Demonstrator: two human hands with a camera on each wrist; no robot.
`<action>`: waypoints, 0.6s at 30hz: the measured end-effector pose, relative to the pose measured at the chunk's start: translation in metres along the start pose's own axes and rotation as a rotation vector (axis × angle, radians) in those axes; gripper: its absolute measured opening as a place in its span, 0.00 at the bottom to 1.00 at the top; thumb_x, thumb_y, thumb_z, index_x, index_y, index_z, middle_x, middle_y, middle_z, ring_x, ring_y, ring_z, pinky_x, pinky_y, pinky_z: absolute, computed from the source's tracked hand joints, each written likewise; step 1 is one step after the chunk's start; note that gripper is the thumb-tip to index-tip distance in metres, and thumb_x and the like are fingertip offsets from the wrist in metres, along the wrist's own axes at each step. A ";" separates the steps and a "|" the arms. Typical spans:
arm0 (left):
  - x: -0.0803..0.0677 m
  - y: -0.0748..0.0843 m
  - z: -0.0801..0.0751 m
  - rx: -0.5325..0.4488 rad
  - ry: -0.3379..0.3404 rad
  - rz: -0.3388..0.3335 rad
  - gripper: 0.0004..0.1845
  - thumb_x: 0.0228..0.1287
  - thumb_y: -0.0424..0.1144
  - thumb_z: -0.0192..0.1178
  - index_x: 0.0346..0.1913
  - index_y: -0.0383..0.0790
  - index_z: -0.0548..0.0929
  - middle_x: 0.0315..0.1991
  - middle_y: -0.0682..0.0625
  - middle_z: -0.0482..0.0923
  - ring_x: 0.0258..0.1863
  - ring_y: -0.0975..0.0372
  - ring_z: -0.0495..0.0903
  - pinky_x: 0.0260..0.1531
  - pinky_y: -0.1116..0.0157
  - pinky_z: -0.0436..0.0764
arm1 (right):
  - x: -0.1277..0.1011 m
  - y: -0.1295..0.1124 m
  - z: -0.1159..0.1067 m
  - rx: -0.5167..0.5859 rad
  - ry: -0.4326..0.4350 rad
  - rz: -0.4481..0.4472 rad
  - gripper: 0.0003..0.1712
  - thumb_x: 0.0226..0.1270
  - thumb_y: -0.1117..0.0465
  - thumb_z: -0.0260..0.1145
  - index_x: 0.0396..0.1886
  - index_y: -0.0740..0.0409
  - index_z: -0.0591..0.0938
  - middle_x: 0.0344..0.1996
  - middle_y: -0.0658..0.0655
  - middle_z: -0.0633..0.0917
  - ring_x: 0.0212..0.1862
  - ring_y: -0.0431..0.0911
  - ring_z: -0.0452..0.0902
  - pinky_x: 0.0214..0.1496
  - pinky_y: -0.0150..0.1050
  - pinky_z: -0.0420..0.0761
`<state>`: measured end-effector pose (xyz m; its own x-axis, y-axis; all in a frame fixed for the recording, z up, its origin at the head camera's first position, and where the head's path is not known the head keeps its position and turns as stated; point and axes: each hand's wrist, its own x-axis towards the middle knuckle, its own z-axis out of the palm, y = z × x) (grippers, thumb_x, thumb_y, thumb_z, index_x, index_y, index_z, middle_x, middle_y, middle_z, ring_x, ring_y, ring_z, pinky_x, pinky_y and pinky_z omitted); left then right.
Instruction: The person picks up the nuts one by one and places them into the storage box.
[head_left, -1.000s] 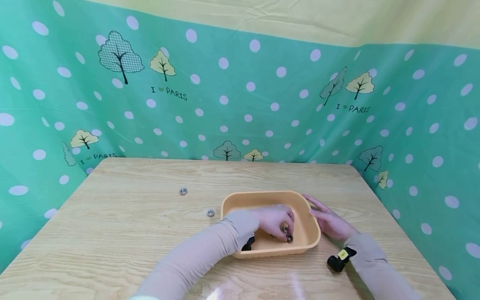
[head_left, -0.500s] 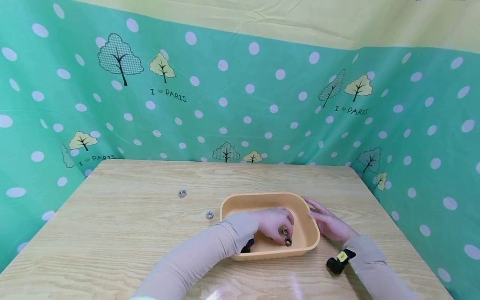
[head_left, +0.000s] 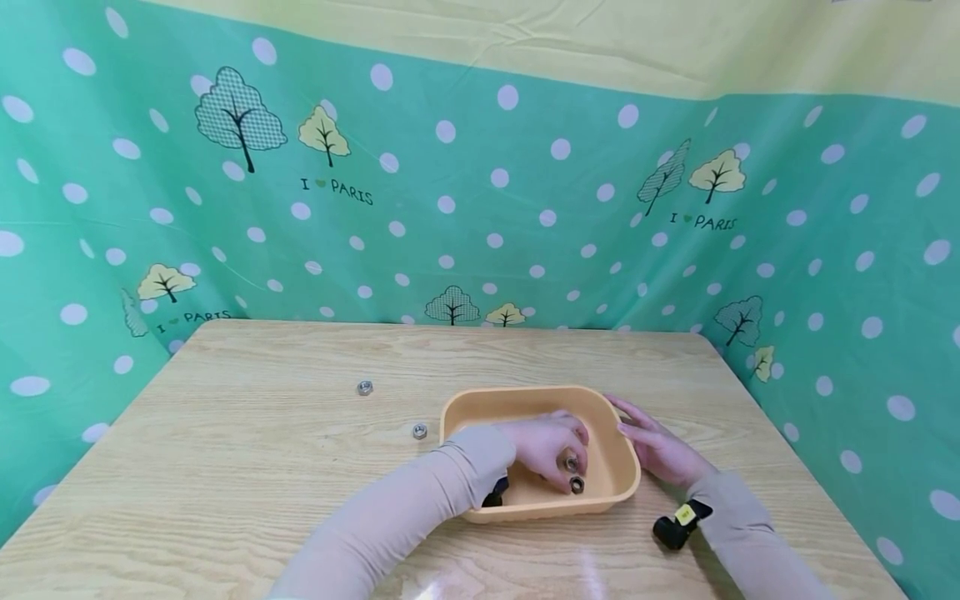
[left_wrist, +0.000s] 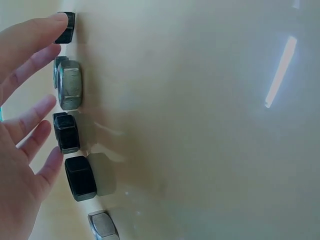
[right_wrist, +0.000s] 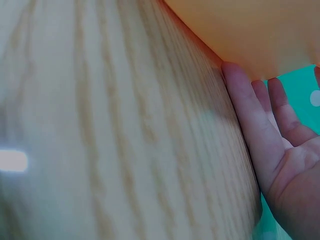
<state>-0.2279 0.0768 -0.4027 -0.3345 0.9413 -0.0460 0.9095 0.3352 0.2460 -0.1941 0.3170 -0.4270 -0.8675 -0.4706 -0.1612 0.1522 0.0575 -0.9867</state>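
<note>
An orange tray sits on the wooden table. My left hand is inside it, fingers straight and spread over a row of hex nuts. In the left wrist view the left hand hovers beside several nuts on the tray floor: a silver nut and dark nuts. One fingertip touches the topmost dark nut. My right hand lies flat against the tray's outer right wall; in the right wrist view, the straight fingers press the tray.
Two loose silver nuts lie on the table left of the tray. A green dotted curtain surrounds the table on three sides. Black wrist cameras sit on both sleeves.
My left hand has edged slightly toward the tray's near wall with the nuts under its fingertips. The right hand has stayed against the tray.
</note>
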 end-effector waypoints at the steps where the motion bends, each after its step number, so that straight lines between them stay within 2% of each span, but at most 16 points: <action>1: 0.000 0.000 0.000 -0.003 0.006 -0.003 0.13 0.49 0.50 0.70 0.40 0.56 0.86 0.58 0.53 0.72 0.58 0.62 0.64 0.59 0.72 0.63 | 0.000 0.000 0.000 -0.010 0.005 0.002 0.32 0.75 0.57 0.46 0.75 0.45 0.50 0.60 0.44 0.68 0.56 0.36 0.75 0.57 0.36 0.76; 6: 0.002 -0.001 -0.001 -0.020 0.035 -0.013 0.14 0.51 0.50 0.69 0.42 0.53 0.86 0.57 0.52 0.73 0.58 0.62 0.66 0.60 0.74 0.62 | 0.000 -0.001 -0.001 -0.042 0.021 0.019 0.32 0.76 0.55 0.46 0.75 0.49 0.49 0.62 0.49 0.70 0.54 0.37 0.76 0.56 0.38 0.77; 9: 0.003 -0.002 -0.003 -0.046 0.036 -0.026 0.14 0.52 0.50 0.69 0.42 0.52 0.85 0.57 0.52 0.73 0.58 0.62 0.66 0.60 0.75 0.62 | -0.001 -0.001 -0.001 -0.043 0.021 0.027 0.32 0.76 0.55 0.46 0.74 0.54 0.49 0.59 0.48 0.72 0.54 0.37 0.77 0.55 0.39 0.78; 13: 0.002 -0.002 -0.007 -0.102 0.049 -0.049 0.14 0.54 0.48 0.68 0.43 0.51 0.85 0.57 0.52 0.73 0.57 0.63 0.66 0.58 0.76 0.63 | -0.002 -0.002 -0.001 -0.031 0.016 0.031 0.31 0.76 0.55 0.46 0.73 0.57 0.51 0.54 0.43 0.75 0.52 0.36 0.77 0.55 0.38 0.77; 16: 0.001 -0.002 -0.012 -0.127 0.066 -0.047 0.13 0.56 0.47 0.67 0.44 0.49 0.85 0.54 0.53 0.76 0.55 0.65 0.69 0.56 0.77 0.64 | -0.002 -0.003 0.000 -0.052 0.036 0.050 0.32 0.75 0.54 0.47 0.73 0.58 0.50 0.58 0.46 0.74 0.53 0.36 0.77 0.56 0.38 0.77; 18: 0.000 -0.002 -0.016 -0.155 0.074 -0.046 0.13 0.57 0.47 0.66 0.45 0.47 0.84 0.52 0.54 0.77 0.53 0.67 0.71 0.55 0.78 0.66 | -0.002 -0.004 0.002 -0.075 0.054 0.067 0.35 0.75 0.53 0.47 0.74 0.60 0.47 0.63 0.53 0.72 0.53 0.36 0.77 0.56 0.38 0.77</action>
<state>-0.2338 0.0750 -0.3878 -0.3971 0.9177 0.0094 0.8459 0.3621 0.3917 -0.1918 0.3166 -0.4230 -0.8812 -0.4152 -0.2263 0.1773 0.1537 -0.9721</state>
